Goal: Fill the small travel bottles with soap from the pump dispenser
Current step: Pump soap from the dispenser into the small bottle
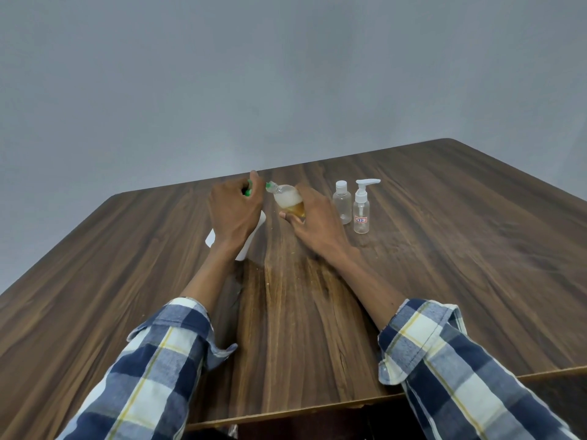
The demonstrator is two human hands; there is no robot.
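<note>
My left hand (233, 214) rests over the green pump head (248, 189) of a white soap dispenser (251, 239), most of which it hides. The green nozzle tip (270, 185) meets the mouth of a small clear travel bottle (288, 200). That bottle is tilted toward the nozzle and holds amber soap with white foam on top. My right hand (313, 217) grips it from the right side, fingers curled under its base. To the right stand an empty capped travel bottle (342, 201) and an empty small pump bottle (362, 208) with a red-edged label.
All of this sits on a dark wood-grain table (444, 265), whose front edge runs just under my plaid sleeves. A plain grey wall lies behind the table's far edge. A wet-looking smear marks the wood between my forearms.
</note>
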